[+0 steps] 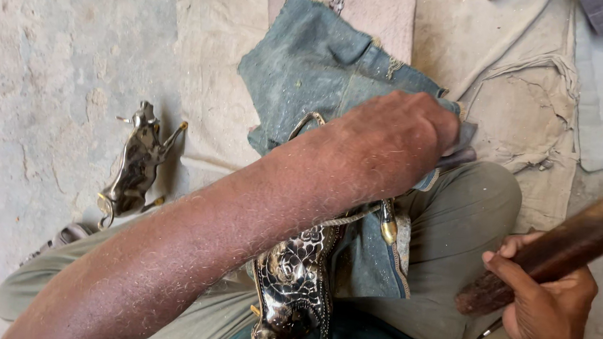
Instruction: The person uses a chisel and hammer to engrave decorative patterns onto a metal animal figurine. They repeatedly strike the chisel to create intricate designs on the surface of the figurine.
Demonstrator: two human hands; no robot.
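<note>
Head view: the black and gold animal figurine (294, 276) lies across the person's lap on a blue denim cloth (324, 64). Above the figurine, the left hand (397, 137) presses down on its upper end, fingers curled; whether it grips is unclear. Right of the figurine, the right hand (545, 311) is closed around a wooden stick (568, 244). Left of the figurine, a second metal animal figurine (137, 164) lies on the floor.

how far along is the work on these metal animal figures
One dark metal animal figure lies set aside on the floor, untouched. A second, engraved black figure lies across the lap on blue denim cloth; the left hand presses on it while the right hand holds a wooden handle. How much remains cannot be told.
</note>
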